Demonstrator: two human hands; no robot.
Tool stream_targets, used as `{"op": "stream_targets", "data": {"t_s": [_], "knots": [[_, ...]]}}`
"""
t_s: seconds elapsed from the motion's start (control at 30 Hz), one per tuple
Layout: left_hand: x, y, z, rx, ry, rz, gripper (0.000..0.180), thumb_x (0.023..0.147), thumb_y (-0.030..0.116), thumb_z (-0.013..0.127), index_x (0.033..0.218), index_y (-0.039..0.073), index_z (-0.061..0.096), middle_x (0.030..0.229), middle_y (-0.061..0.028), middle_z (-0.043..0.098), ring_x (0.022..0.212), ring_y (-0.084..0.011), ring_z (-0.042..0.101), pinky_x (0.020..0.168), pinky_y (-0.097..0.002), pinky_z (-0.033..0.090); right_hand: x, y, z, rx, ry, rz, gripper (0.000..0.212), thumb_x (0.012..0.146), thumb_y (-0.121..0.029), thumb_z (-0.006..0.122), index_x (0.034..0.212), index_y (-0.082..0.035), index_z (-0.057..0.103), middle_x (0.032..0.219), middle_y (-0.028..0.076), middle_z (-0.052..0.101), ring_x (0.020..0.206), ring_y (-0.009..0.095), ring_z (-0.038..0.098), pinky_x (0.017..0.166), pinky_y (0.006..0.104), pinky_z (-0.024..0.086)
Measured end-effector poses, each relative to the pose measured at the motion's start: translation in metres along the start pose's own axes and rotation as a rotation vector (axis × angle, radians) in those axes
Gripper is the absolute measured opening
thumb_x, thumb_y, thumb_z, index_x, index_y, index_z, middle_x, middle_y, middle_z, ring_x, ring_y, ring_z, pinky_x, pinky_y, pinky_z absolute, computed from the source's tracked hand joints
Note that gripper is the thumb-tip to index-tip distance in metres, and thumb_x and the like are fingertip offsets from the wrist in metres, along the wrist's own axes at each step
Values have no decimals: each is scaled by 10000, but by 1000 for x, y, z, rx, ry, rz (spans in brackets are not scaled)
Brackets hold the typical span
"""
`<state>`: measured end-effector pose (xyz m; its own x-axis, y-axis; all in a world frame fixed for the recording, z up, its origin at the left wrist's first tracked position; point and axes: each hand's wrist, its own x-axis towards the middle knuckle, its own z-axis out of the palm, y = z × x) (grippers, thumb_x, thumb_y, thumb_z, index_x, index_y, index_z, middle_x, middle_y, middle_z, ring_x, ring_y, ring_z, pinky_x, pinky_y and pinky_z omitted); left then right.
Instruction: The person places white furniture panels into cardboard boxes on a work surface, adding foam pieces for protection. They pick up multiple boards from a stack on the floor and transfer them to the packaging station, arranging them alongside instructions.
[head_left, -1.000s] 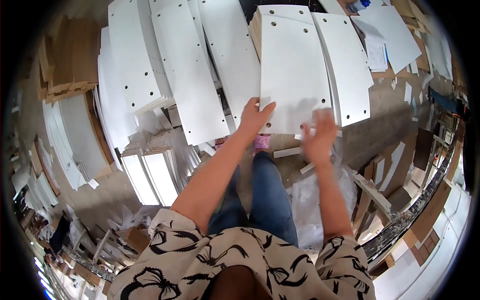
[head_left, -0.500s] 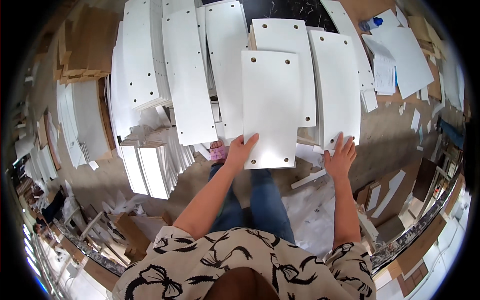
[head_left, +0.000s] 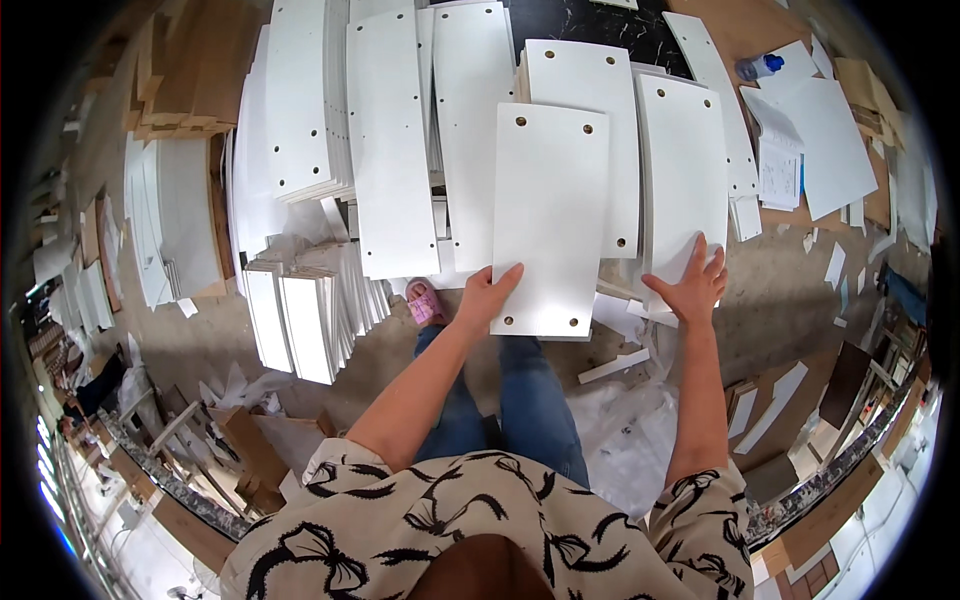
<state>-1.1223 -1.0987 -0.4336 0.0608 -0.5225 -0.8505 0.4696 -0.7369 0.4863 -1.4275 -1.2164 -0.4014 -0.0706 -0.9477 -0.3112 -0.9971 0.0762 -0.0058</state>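
A white panel (head_left: 549, 215) with a round fitting at each corner lies in front of me. My left hand (head_left: 488, 300) grips its left edge near the lower end, thumb on top and fingers under it. Behind it is a stack topped by a similar white panel (head_left: 620, 150), partly covered. To the right lies another stack of white panels (head_left: 684, 165). My right hand (head_left: 694, 283) rests at the near end of that stack, its fingers spread over the top panel and thumb stretched to the left; it holds nothing.
Long white boards with small holes (head_left: 385, 150) are stacked to the left. Narrow white strips (head_left: 308, 325) stand bundled near the floor. At the right are an open booklet (head_left: 778, 165), a blue-capped bottle (head_left: 758, 67) and a white sheet (head_left: 825, 150). Plastic wrap (head_left: 635, 430) lies by my legs.
The view has shifted slightly. My right hand's fingers have spread wider at the right stack's near end. My left hand still grips the same panel.
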Motion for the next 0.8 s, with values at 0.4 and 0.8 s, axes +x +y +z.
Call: {"op": "stream_targets", "data": {"t_s": [0.4,0.8], "knots": [[-19,0,36,120,-5,171,467,783,329,708,1033,-35,557,944,-84,617,823,-124,576,717,-264,466,-115,-103,-4,138,-150,-153,1132,526,-576,774,1410,-115,238,1372,277,232,1231,437,303,987,522,293],[-95,44,-38,274,122,350,457,711,288,763,995,-18,578,875,-121,651,775,-159,615,693,-287,488,-152,-132,13,897,-361,182,403,913,-365,523,899,31,596,694,39,572,630,96,489,575,262,408]]}}
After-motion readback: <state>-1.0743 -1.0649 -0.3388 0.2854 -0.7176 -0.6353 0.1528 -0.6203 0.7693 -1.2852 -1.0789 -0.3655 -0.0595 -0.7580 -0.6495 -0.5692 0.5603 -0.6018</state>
